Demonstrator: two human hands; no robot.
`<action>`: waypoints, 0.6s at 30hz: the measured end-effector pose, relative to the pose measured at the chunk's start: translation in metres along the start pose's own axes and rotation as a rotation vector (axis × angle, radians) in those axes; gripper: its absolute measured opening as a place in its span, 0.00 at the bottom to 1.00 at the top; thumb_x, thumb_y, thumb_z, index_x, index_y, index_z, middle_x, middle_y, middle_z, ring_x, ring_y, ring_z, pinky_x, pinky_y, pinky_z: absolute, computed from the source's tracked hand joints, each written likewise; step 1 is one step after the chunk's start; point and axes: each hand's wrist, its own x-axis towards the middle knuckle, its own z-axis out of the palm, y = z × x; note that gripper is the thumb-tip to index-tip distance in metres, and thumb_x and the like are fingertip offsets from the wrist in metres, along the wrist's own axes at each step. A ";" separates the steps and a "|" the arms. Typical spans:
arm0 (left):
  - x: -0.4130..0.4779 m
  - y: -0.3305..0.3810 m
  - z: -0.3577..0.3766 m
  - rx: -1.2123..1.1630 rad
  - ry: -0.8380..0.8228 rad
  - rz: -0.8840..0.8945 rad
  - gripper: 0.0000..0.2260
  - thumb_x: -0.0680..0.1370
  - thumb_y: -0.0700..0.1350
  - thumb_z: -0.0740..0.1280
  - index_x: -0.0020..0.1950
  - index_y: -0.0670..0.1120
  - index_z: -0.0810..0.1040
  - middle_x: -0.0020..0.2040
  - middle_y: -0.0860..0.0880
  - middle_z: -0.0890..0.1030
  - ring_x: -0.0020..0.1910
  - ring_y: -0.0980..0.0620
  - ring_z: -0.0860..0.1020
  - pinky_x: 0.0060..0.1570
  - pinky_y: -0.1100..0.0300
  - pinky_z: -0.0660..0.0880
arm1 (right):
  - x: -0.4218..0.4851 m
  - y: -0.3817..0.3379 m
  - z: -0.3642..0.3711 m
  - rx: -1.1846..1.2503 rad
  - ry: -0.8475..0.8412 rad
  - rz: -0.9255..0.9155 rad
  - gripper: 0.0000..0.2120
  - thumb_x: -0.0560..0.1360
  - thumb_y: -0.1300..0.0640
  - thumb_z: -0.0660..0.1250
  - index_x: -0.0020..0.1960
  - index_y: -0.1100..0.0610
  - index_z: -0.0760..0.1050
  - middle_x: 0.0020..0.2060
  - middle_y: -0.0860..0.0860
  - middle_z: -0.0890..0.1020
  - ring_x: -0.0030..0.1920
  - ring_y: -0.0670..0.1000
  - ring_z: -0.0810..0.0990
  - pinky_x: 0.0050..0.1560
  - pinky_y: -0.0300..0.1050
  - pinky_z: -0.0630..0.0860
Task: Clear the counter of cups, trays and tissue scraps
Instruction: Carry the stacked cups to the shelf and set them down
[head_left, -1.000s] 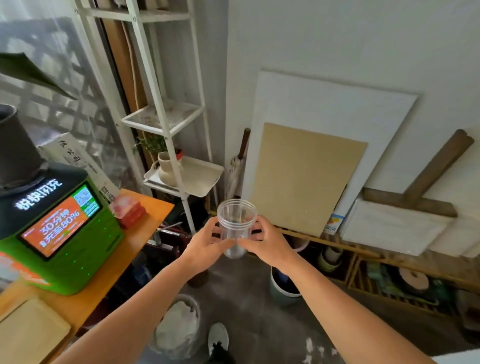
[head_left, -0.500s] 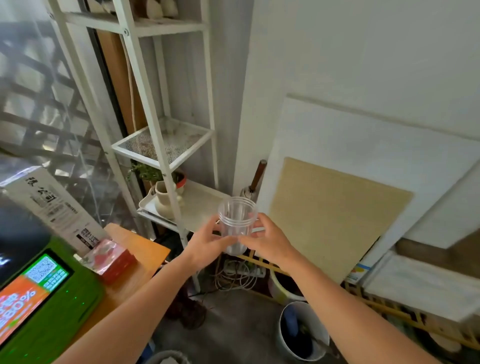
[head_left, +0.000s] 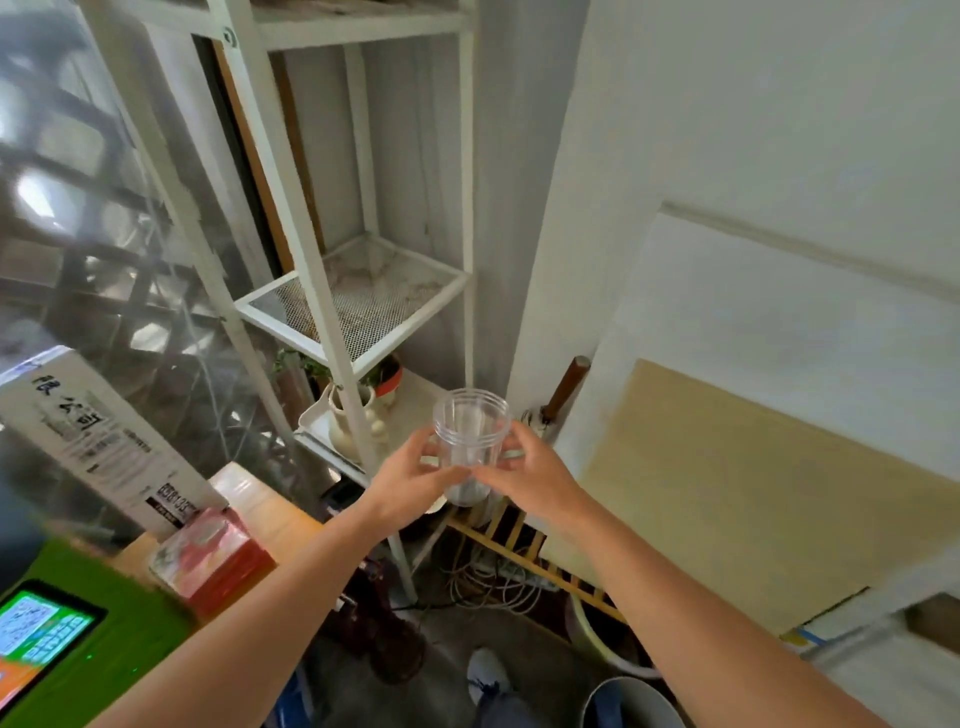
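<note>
Clear plastic cup (head_left: 470, 441), cylindrical with ribbed rim, upright in mid-air, left hand (head_left: 410, 483) and right hand (head_left: 530, 480) both curled around its lower wall, white metal rack (head_left: 363, 301) with mesh shelf behind, orange wooden counter (head_left: 275, 514) lower left, white carton (head_left: 98, 441), black print too blurred to read

Both forearms (head_left: 270, 618) are bare up to the left hand (head_left: 410, 486) and right hand (head_left: 535, 480). Lower down shows a white shoe (head_left: 485, 670) and, blurred, what may be a grey-blue trouser leg (head_left: 506, 713).

Daylight from left window (head_left: 78, 218), motion blur, wide-angle edge distortion
</note>
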 end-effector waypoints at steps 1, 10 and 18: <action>0.011 -0.001 0.002 0.001 0.006 -0.015 0.29 0.70 0.56 0.73 0.69 0.56 0.68 0.58 0.56 0.77 0.54 0.54 0.81 0.54 0.51 0.80 | 0.010 0.003 -0.003 -0.001 -0.007 0.004 0.30 0.65 0.40 0.76 0.64 0.38 0.68 0.53 0.36 0.78 0.47 0.36 0.81 0.43 0.33 0.77; 0.105 -0.015 0.023 0.031 0.079 -0.111 0.28 0.71 0.53 0.77 0.68 0.55 0.71 0.56 0.57 0.79 0.53 0.55 0.81 0.51 0.56 0.80 | 0.112 0.046 -0.033 -0.071 -0.151 0.095 0.36 0.64 0.38 0.78 0.67 0.41 0.66 0.50 0.32 0.75 0.46 0.32 0.78 0.42 0.32 0.75; 0.161 -0.069 0.036 -0.025 0.250 -0.299 0.33 0.69 0.40 0.79 0.70 0.55 0.69 0.57 0.59 0.77 0.54 0.53 0.80 0.45 0.66 0.76 | 0.188 0.090 -0.007 -0.059 -0.321 0.127 0.35 0.69 0.54 0.79 0.70 0.50 0.66 0.58 0.44 0.76 0.57 0.46 0.79 0.46 0.33 0.73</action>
